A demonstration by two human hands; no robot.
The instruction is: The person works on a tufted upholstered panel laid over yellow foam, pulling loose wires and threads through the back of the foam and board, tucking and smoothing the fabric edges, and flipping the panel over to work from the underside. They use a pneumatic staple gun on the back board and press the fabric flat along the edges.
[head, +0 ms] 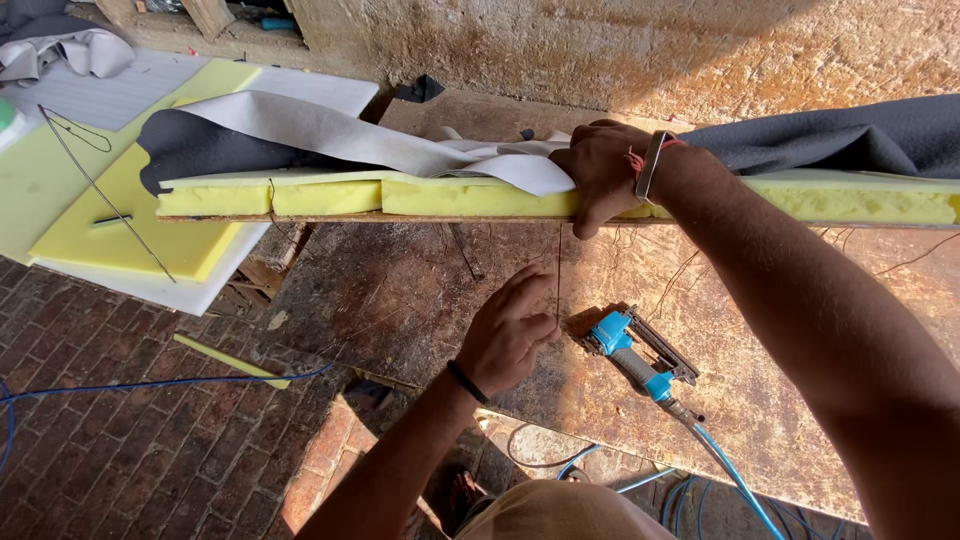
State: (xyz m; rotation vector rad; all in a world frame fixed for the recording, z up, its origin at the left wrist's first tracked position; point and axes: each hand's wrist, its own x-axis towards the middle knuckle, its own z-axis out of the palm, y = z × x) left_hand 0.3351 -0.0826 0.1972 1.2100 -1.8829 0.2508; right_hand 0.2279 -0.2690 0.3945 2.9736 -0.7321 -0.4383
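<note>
Nearest the camera, a coil of blue air hose on the floor, running up to a blue pneumatic stapler lying on its side on the rusty brown work surface, untouched by either hand

Just left of the stapler, the left hand with a dark band at the wrist, thumb and fingertips pinched together on a thin thread that hangs straight down from the panel edge above – closed on the thread, nothing else in it

Above that, the right hand, wrist wearing a metal bangle and a red string, clamped over the front edge of the padded panel; fingers curled down across the yellow foam and the thin wooden board beneath it, thumb side on top, pressing the pale fabric edge against the foam

Panel lying across the view from left to right, foam on board, front edge facing the camera and overhanging the work surface

On top of the foam, dark grey cloth to the right of the hand, and to the left a sheet with black face and pale underside folded back over itself

Farther left – a white table with loose yellow foam sheets and a thin black wire lying over them

On the brick floor below the table, a yellow foam strip and a blue cable

At the back, a rough, stained wall
</note>
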